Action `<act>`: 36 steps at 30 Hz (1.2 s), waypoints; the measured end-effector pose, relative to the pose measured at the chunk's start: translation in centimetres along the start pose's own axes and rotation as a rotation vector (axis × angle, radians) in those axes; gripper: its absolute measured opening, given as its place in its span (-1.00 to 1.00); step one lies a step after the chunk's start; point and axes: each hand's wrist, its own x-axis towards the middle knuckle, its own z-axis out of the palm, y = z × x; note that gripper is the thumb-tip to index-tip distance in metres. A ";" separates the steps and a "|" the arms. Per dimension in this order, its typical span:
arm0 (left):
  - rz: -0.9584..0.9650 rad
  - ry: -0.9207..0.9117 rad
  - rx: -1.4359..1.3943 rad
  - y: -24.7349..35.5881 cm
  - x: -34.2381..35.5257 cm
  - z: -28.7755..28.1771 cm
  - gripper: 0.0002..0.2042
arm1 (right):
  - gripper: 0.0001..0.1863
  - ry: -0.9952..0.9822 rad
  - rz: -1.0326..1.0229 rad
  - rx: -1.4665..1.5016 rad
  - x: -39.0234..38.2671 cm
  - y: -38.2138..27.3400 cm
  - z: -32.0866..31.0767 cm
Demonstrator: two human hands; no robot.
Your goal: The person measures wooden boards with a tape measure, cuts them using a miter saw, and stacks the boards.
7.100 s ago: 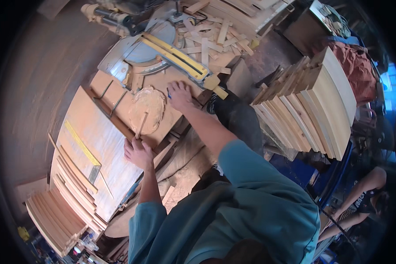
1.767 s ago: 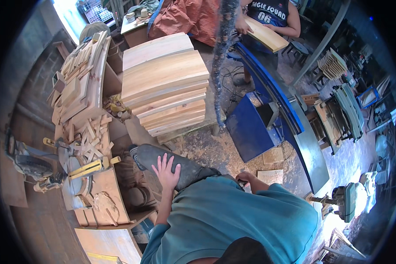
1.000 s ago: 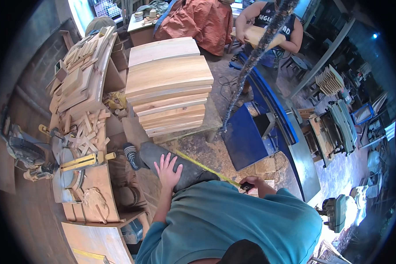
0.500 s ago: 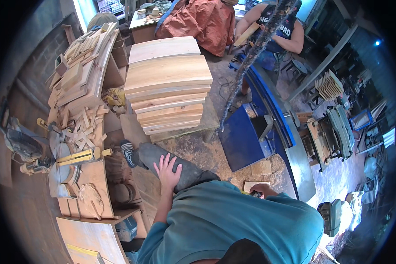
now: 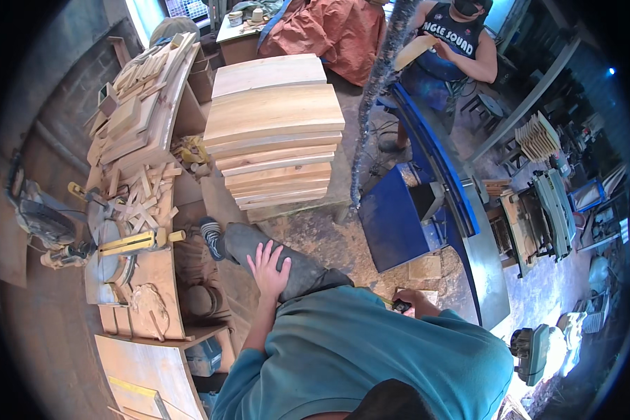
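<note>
The right hand has its fingers closed around a black tape measure, which is on the person's side of the stack of boards, off to its right and well apart from it. A short length of yellow tape blade shows left of the case; the rest is hidden. The left hand lies palm down on the dark trouser leg, on the near side of the stack, its fingers spread wide.

Left of the stack and nearer the person, a mitre saw with a yellow arm stands on a wooden table, between a heap of thin offcuts and a lumpy tan mass with a stick across it. Right of the stack stands a blue woodworking machine; a dark, rough cord hangs between them in view. Beyond the stack is a rust-red tarpaulin, and farther right a co-worker holds a pale board.
</note>
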 end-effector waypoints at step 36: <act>-0.615 0.411 -0.432 -4.0 -6.8 -6.7 -0.16 | -0.77 -0.318 -1.147 -0.628 -3.3 -33.9 30.2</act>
